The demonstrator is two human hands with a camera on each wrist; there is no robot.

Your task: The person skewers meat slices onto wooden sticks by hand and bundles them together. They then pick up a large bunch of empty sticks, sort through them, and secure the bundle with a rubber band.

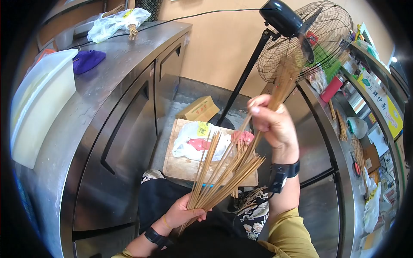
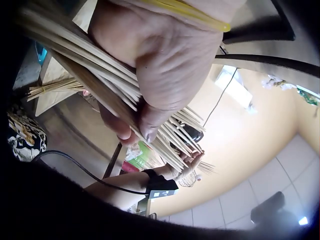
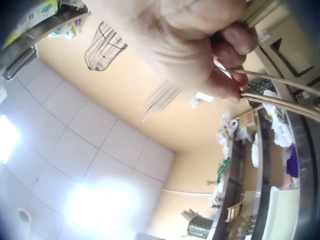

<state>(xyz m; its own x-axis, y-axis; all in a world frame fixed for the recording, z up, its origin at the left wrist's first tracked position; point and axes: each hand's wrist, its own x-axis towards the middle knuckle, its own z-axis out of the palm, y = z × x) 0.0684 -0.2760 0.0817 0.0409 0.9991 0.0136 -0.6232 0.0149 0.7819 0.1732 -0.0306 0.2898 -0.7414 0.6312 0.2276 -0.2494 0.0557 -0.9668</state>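
Note:
My left hand [image 1: 183, 213], low in the head view, grips a fanned bundle of thin bamboo skewers [image 1: 211, 180]. In the left wrist view its thumb lies across the bundled skewers [image 2: 105, 75]. Higher up on the right, my right hand [image 1: 273, 122] holds another bunch of skewers [image 1: 284, 79], whose upper ends are blurred. A few skewers [image 3: 280, 101] stick out past its fingertips in the right wrist view. Below the hands, a wooden board [image 1: 174, 167] bears a white plastic bag [image 1: 183, 142] with something pink-red, and skewers with pink pieces [image 1: 244, 136] on their ends.
A black-stemmed fan [image 1: 301, 38] stands ahead, near the right hand's skewers. Steel counters flank both sides, the left one [image 1: 124, 69] carrying a white tub [image 1: 47, 103] and purple cloth [image 1: 88, 61]. A cardboard box [image 1: 198, 109] lies behind the board; a red bottle [image 1: 331, 89] stands right.

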